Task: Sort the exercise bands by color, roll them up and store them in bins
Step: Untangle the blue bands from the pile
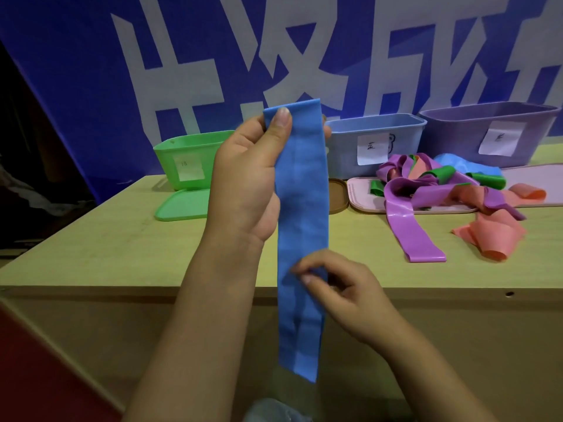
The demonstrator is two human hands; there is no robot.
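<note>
A: Blue band (pixel 300 226) hangs lengthwise in front of the worktop (pixel 122 239), top end up. Why so high?

B: Likely to let it drop straight and flat before rolling. Left hand (pixel 246 178) has the top edge, thumb pressed on the front face, other fingers behind: a holding grip on the band.

A: Right hand (pixel 338 287)?

B: Lower down, fingertips pinching the band's right edge about mid-length. A narrow grip on the band; looks like steadying or smoothing it, my reading only.

A: Bins?

B: Three along the back: green bin (pixel 189 159), blue bin (pixel 377 141), purple bin (pixel 487 132), each with a paper label facing the person, probably so colours match at a glance. Green lid (pixel 179 205) lies flat before its bin.

A: Rest of the bands?

B: Unsorted tangle (pixel 441 190), purple, green, orange, a bit of blue, near the blue and purple bins. None rolled that I can see.
</note>
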